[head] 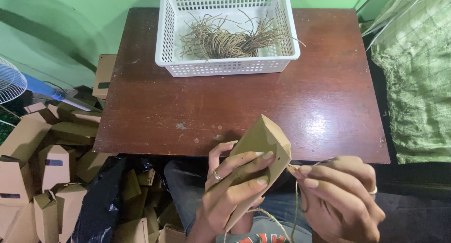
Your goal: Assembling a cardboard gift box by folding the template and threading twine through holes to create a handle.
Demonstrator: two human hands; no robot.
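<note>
Gripping a small folded bag of brown kraft paper (260, 151), the left hand (230, 191) has it up off the worktop (225, 106), held over the lap with the fingers (253, 167) wrapped across the front face and the thumb behind. That tilt turns the bag's upper edge towards the right hand, and you can just make out small dark holes near that edge, close to where the other hand is busy.

Over on the right hand (340, 196), the fingertips are pinched tight on a length of pale twine (295, 210), right at the side of the bag. From the pinch the twine loops down and across towards the lap, slack, so only the end at the bag is under control. A fine pinch like that suits a thin cord meeting a small hole; whether the end is already through, I can't tell from here.

At the far side of the worktop sits a white plastic basket (164, 36) holding a tangle of the same brownish twine pieces (225, 38), within an arm's stretch, apparently the supply.

Down on the floor to the left, a heap of similar brown paper bags (42, 177) lies piled, and a fan (9, 83) peeks in at the edge. A green cloth (418, 83) lies off to the right.
</note>
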